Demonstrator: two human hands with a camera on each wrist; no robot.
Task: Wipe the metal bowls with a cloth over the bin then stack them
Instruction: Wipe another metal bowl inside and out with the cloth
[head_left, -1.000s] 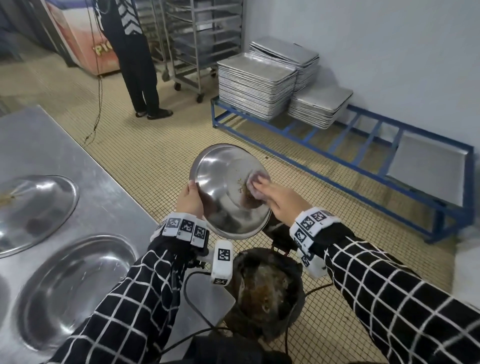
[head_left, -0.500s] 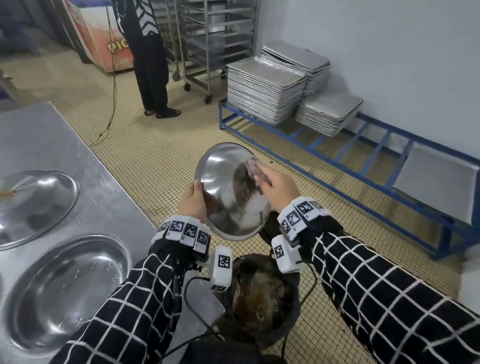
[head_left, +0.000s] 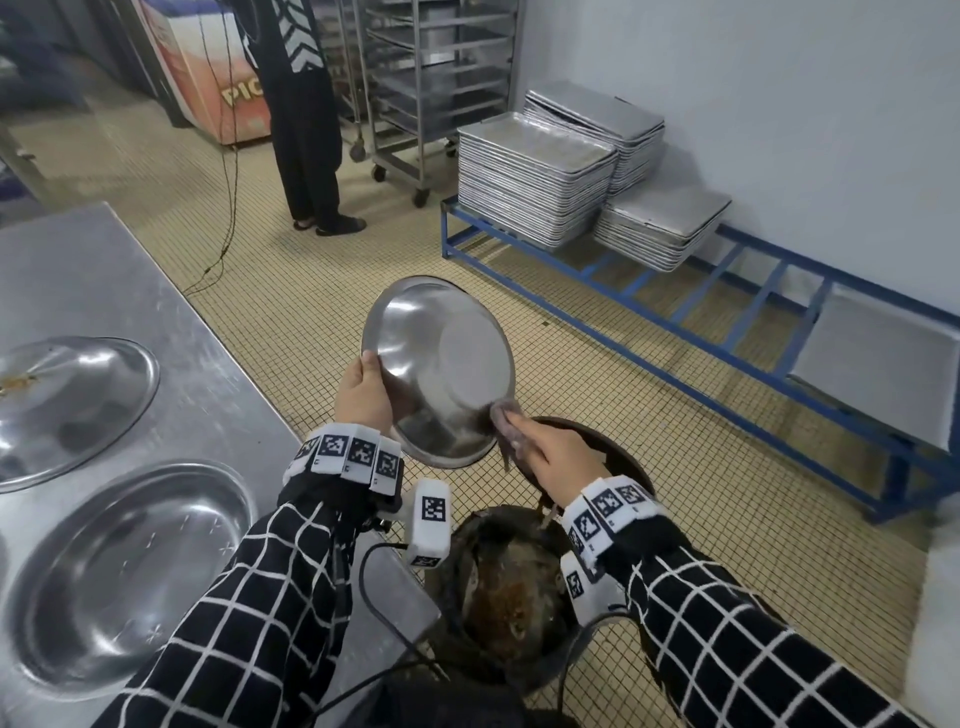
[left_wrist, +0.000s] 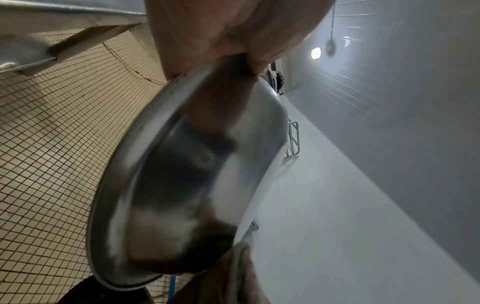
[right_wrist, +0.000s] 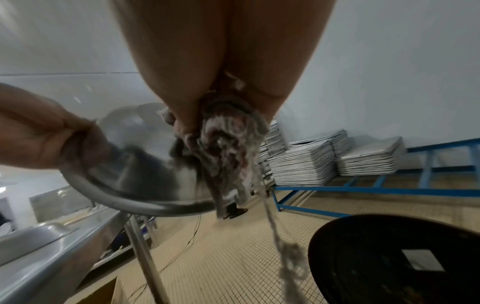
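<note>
bin (head_left: 519, 613) rim partly hidden by right wrist | cloth (right_wrist: 228, 148) blurred | table (head_left: 78, 270) cut off left

Commercial kitchen, back-of-house wash area. Stacks of metal baking trays (head_left: 535, 187) piled on low blue rack (head_left: 675, 332) along pale wall. Wheeled steel tray trolley (head_left: 431, 78) behind. Small beige floor tiles (head_left: 291, 291) throughout. Long stainless steel table (head_left: 104, 291) at left, carrying large metal bowls (head_left: 130, 566). Chest freezer with orange lettering (head_left: 218, 88) in far corner. Second person (head_left: 306, 114) standing by trolley.
</note>
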